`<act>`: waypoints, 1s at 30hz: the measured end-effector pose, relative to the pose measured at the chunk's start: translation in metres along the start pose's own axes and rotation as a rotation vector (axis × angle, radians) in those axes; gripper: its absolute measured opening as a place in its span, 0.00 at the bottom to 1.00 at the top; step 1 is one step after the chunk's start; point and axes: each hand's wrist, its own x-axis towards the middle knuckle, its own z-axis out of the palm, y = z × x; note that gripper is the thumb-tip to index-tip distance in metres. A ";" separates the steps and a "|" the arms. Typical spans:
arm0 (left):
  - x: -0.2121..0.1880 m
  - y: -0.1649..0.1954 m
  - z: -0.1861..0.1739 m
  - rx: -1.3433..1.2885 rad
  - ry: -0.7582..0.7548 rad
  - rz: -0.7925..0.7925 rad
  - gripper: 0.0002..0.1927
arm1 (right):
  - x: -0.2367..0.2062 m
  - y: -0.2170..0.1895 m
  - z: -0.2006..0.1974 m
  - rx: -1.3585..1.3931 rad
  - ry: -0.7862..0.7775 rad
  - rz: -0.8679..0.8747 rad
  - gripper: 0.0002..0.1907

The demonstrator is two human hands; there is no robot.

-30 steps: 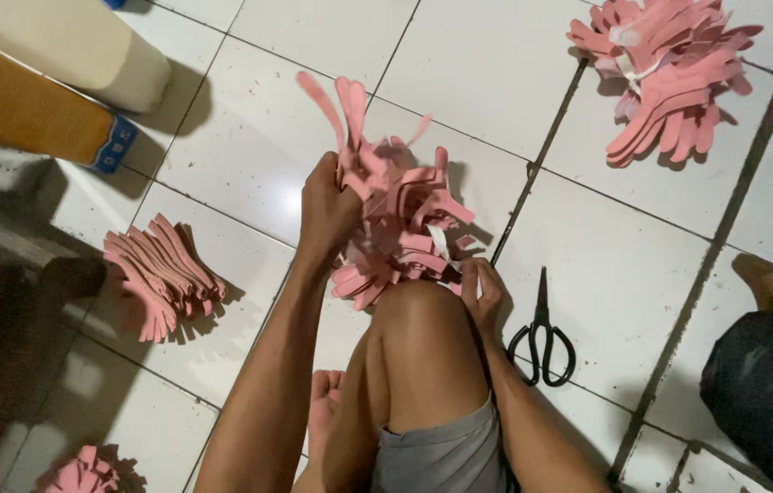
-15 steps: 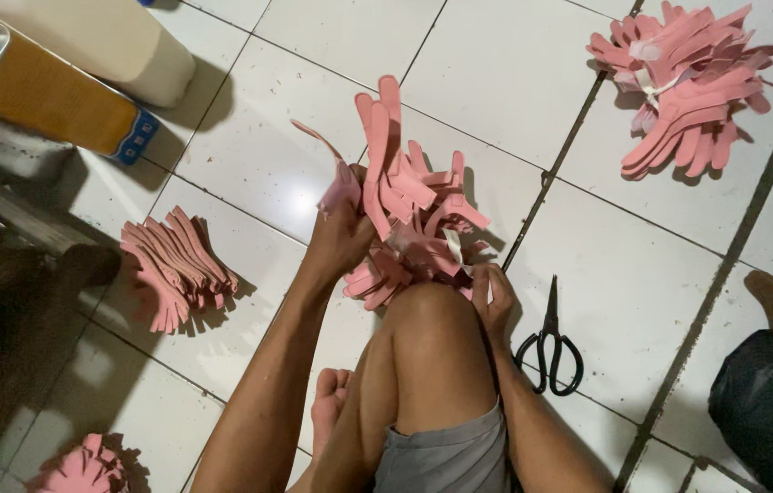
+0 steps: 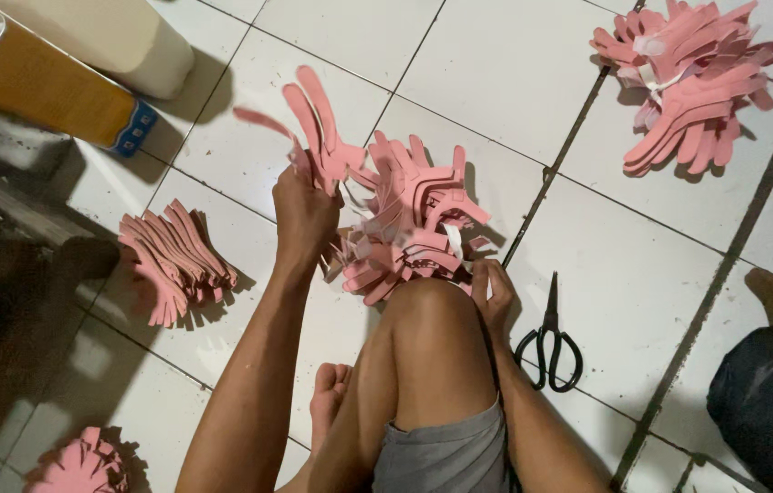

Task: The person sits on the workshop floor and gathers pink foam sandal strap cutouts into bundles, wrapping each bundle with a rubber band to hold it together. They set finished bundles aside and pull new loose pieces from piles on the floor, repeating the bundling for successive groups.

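White floor tiles [image 3: 669,274] with dark grout fill the head view, and a person sits on them with one bare knee [image 3: 427,319] raised in the middle of the frame.

The left hand [image 3: 302,212] is clenched around a few pink Y-shaped foam cutouts [image 3: 318,128], lifting them clear of the floor so their arms fan upward. The right hand [image 3: 493,297] rests beside the knee at the edge of the loose pile of pink cutouts [image 3: 409,224], fingers curled and touching the pile's near edge; whether it pinches a piece cannot be told. Black scissors [image 3: 551,342] lie on the tile just to the right of that hand, untouched.

A tied bundle of cutouts [image 3: 688,82] lies well apart at upper right, another bundle [image 3: 172,260] at left, and a third [image 3: 80,466] at the lower left corner. A cream container [image 3: 112,36] and an orange box [image 3: 44,87] stand at upper left.

Compared with half a second ago, the left hand has risen and moved left, drawing its cutouts farther off the pile; the right hand has stayed by the knee.
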 end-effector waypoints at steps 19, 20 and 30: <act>-0.009 0.008 0.099 0.272 -0.237 -0.143 0.13 | -0.001 0.012 0.002 -0.032 0.028 -0.059 0.10; -0.008 0.008 0.098 0.306 -0.277 -0.176 0.14 | 0.000 0.009 0.002 -0.019 0.027 -0.069 0.10; 0.006 0.014 0.070 0.104 -0.281 -0.201 0.17 | 0.000 -0.004 -0.001 -0.003 0.018 0.008 0.12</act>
